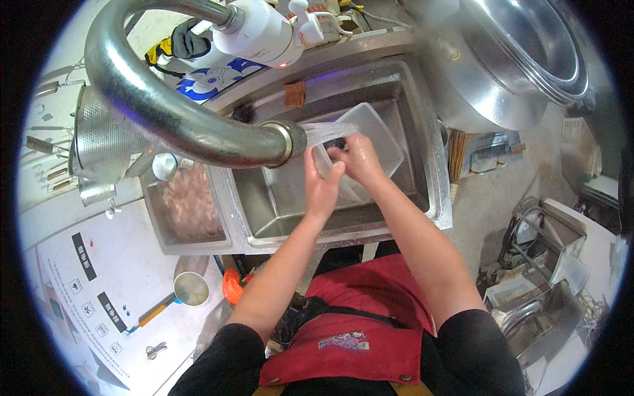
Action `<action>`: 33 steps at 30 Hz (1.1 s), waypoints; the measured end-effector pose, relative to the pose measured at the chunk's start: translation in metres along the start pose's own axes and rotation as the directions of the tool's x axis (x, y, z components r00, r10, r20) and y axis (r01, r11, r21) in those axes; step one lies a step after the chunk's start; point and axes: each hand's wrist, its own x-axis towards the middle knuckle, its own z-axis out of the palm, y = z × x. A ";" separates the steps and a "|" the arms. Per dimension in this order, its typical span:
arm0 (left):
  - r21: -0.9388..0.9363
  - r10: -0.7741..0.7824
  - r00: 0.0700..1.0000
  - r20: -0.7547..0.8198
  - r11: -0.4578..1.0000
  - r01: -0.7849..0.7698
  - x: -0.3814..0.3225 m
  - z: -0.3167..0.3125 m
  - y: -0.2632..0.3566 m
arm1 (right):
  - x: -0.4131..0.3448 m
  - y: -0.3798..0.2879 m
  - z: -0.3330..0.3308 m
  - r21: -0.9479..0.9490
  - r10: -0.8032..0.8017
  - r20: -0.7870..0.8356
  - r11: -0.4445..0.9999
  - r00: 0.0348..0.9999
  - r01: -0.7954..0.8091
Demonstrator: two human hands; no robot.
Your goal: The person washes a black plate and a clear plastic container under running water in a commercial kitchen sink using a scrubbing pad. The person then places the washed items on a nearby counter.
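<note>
My left hand [321, 190] grips the near edge of a clear plastic container [371, 143], thumb on one side and fingers on the other. The container tilts on its side above the large basin of a stainless-steel sink [292, 230]. My right hand [364, 158] is wet and reaches to its mouth, fingers curled about a small dark pad [336, 143], mostly hidden. Water [329, 129] sprays from the curved metal faucet [282, 143] onto the container and my right fingers.
In the smaller left basin lie pinkish pieces, probably raw meat [190, 208]. A brown sponge [295, 94] rests on the sink's back ledge. Large steel pots [475, 74] stand at the right. A perforated strainer [106, 133] and a long-handled ladle [191, 288] are on the left.
</note>
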 end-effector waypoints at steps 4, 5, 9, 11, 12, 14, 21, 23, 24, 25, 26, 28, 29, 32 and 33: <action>-0.205 -0.108 0.979 -0.174 0.976 0.071 0.007 0.003 0.001 | 0.000 0.006 0.003 -0.070 -0.452 0.183 0.880 0.873 0.470; -0.185 -0.102 0.983 -0.152 0.980 0.073 0.010 -0.001 -0.002 | -0.003 0.011 -0.001 -0.160 -0.380 0.296 0.885 0.876 0.438; -0.281 -0.253 0.960 -0.118 0.936 0.212 0.012 -0.013 0.002 | -0.013 0.012 -0.018 -0.491 -0.198 0.256 0.816 0.946 0.304; -0.335 -0.292 0.951 -0.106 0.911 0.242 0.009 -0.009 0.011 | -0.006 0.019 -0.019 -0.576 -0.259 0.080 0.776 0.963 0.257; -0.341 -0.295 0.951 -0.096 0.907 0.248 0.008 -0.006 0.013 | 0.001 0.021 -0.017 -0.595 -0.309 0.032 0.758 0.951 0.266; -0.291 -0.242 0.966 -0.087 0.934 0.208 0.007 0.000 0.009 | 0.012 0.025 -0.014 -0.552 -0.344 0.136 0.752 0.929 0.360; -0.203 -0.095 0.995 -0.043 0.976 0.085 0.017 -0.007 0.013 | 0.041 0.044 -0.017 -0.728 -0.579 0.231 0.430 0.782 0.534; -0.215 -0.088 0.982 -0.168 0.975 0.051 0.017 -0.003 0.009 | 0.041 0.033 -0.027 -0.751 -0.517 0.395 0.295 0.759 0.591; -0.224 -0.081 0.971 -0.224 0.974 0.029 0.020 0.001 0.007 | 0.037 0.035 -0.025 -0.745 -0.481 0.409 0.315 0.776 0.588; -0.182 -0.009 0.975 -0.222 0.983 -0.033 0.026 0.002 0.009 | 0.027 0.039 -0.021 -0.740 -0.439 0.423 0.337 0.792 0.582; -0.140 0.063 0.974 -0.218 0.986 -0.095 0.033 0.001 0.010 | 0.023 0.042 -0.019 -0.736 -0.397 0.437 0.359 0.807 0.574; -0.073 0.157 0.961 -0.227 0.981 -0.177 0.035 0.004 0.014 | 0.023 0.037 -0.021 -0.680 -0.278 0.471 0.490 0.837 0.546; -0.051 0.179 0.955 -0.237 0.979 -0.196 0.033 0.011 0.015 | 0.023 0.034 -0.022 -0.650 -0.218 0.491 0.552 0.843 0.522; -0.049 0.248 0.930 -0.272 0.961 -0.271 0.042 0.019 0.006 | 0.024 0.025 0.001 -0.303 -0.071 0.471 0.923 0.879 0.237; -0.060 0.264 0.920 -0.290 0.954 -0.293 0.045 0.019 0.005 | 0.022 0.027 0.004 -0.197 -0.101 0.443 0.959 0.891 0.206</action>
